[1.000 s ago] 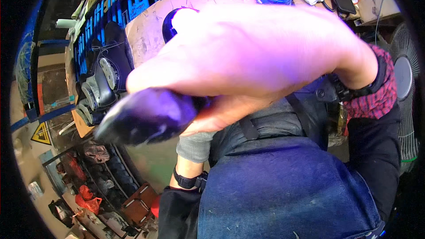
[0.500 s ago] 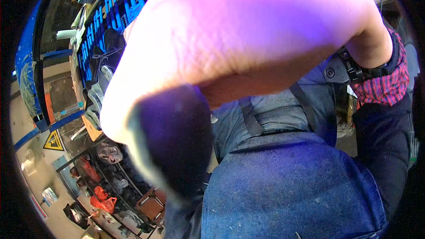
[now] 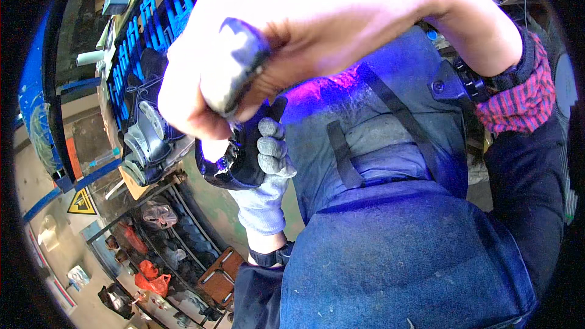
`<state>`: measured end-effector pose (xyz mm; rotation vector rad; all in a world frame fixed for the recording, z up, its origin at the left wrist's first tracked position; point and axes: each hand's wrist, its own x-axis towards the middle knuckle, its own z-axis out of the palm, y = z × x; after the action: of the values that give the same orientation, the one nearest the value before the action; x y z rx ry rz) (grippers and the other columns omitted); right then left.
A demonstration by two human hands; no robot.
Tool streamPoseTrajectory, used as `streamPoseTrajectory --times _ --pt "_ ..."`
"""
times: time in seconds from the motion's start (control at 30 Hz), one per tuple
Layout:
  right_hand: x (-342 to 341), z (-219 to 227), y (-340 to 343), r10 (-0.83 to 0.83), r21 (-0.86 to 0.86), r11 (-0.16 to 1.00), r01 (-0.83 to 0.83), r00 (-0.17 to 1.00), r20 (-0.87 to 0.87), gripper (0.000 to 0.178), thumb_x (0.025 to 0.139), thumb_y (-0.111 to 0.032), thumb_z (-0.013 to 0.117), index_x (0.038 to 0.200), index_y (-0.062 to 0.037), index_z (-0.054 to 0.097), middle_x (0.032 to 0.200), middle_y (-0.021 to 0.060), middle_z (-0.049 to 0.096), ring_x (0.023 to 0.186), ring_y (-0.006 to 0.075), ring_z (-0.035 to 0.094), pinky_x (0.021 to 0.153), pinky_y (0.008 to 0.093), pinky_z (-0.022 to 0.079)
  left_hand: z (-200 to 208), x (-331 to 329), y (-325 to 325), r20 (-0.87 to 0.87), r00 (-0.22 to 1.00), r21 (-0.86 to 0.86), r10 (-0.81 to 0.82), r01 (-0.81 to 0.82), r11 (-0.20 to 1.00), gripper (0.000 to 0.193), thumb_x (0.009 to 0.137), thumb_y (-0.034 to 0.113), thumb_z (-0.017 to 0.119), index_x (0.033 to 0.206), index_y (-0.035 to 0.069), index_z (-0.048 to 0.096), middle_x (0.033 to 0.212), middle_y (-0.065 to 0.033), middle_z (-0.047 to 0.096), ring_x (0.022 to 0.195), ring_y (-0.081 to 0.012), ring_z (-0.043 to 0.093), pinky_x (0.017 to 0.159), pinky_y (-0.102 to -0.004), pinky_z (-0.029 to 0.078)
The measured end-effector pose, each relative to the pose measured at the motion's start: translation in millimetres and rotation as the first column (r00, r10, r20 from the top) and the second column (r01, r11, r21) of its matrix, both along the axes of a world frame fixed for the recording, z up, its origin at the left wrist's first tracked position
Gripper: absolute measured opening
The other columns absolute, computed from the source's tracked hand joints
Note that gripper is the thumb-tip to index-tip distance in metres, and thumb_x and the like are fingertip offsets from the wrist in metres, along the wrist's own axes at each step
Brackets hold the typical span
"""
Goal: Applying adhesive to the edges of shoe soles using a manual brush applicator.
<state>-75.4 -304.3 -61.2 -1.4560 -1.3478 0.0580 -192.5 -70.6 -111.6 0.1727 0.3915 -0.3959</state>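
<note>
My bare right hand (image 3: pixel 329 15) reaches in from the right, very close to the camera and washed out by glare. Its fingers close on a shiny, rounded silvery piece (image 3: pixel 234 70), most of which the hand hides. Just beneath it, my left hand (image 3: pixel 274 149), in a grey knit glove, grips a black rounded object (image 3: pixel 247 164) whose kind I cannot make out. The fingertips of my right hand are right at this object's upper left, beside a glaring white patch and a ragged rim. Whether they touch it is unclear.
A blue denim apron (image 3: pixel 402 256) covers my lap, with violet light on its upper part. Left stand a rack of blue-handled tools (image 3: pixel 131 55), a grey respirator mask (image 3: pixel 146 140) and a shelf with red bags (image 3: pixel 152 280). A brown folding stool (image 3: pixel 222 274) is below.
My right hand has lifted, uncovering the silvery piece. A blurred dark shape at lower left no longer blocks the view; my gloved left hand and the black object now show.
</note>
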Motion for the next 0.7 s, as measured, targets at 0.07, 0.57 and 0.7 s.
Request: streamPoseTrajectory --times 0.07,0.57,0.7 --pt "-1.5 -10.8 -16.3 -0.038 -0.007 0.999 0.038 0.999 -0.016 0.023 0.079 -0.019 0.068 0.097 -0.007 0.059 0.083 0.007 0.061 0.075 0.0218 0.06 0.067 0.0312 0.047 -11.2 8.8 -6.7 -0.057 0.996 -0.177 -0.068 0.057 0.983 0.076 0.086 0.024 0.06 0.14 -0.005 0.014 0.1 -0.0157 0.054 0.079 -0.0235 0.061 0.064 -0.0325 0.058" --pt "18.2 -5.6 21.5 -0.033 0.097 0.995 0.038 0.998 -0.059 0.022 0.079 -0.018 0.069 0.095 -0.0058 0.06 0.084 0.0072 0.062 0.077 0.0217 0.06 0.067 0.0313 0.047 -13.5 3.4 5.9 -0.275 0.961 -0.366 0.009 -0.113 0.924 0.069 0.082 0.022 0.062 0.135 -0.001 0.025 0.096 -0.0077 0.051 0.073 -0.0179 0.052 0.065 -0.0336 0.053" --pt "40.3 -16.0 6.5 -0.046 0.119 0.991 0.055 0.996 -0.077 0.022 0.079 -0.018 0.07 0.094 -0.0055 0.06 0.085 0.0072 0.062 0.077 0.0217 0.06 0.067 0.0314 0.047 -3.8 4.6 -1.3 -0.21 0.978 -0.315 -0.011 -0.057 0.948 0.072 0.084 0.023 0.061 0.137 -0.003 0.02 0.097 -0.0106 0.052 0.074 -0.0196 0.055 0.064 -0.0325 0.055"
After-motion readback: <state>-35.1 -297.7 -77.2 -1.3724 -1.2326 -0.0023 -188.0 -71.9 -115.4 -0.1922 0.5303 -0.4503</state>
